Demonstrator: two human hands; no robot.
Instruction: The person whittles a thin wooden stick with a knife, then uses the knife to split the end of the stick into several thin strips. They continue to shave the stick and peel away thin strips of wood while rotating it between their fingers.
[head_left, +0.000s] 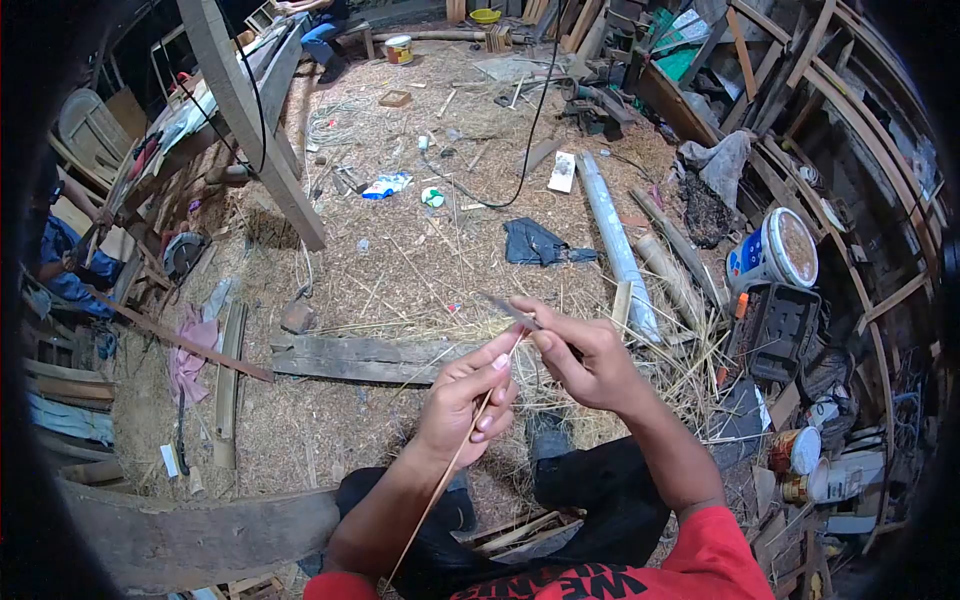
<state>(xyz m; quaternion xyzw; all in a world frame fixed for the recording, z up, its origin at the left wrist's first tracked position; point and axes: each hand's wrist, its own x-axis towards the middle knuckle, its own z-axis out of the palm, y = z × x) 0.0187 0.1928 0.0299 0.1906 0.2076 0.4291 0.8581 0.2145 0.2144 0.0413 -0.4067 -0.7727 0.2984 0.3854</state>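
Observation:
In the head view, my left hand (468,405) is closed around a long, thin, pale strip (432,503), which looks like split bamboo or wood. The strip slants from my fingertips down past my left forearm to the bottom of the view. My right hand (588,362) grips a small knife (506,309), its dark narrow blade pointing up and left. Blade and upper end of the strip meet between the two hands, close to my left fingertips. Most of the knife's handle is hidden in my right palm.
A wooden beam (370,358) lies on the shavings-covered floor beyond my hands. A long grey pole (615,240), a white bucket (772,250) and an open black tool case (775,330) are to the right. A slanted post (250,120) stands left; other people sit at the far left and back.

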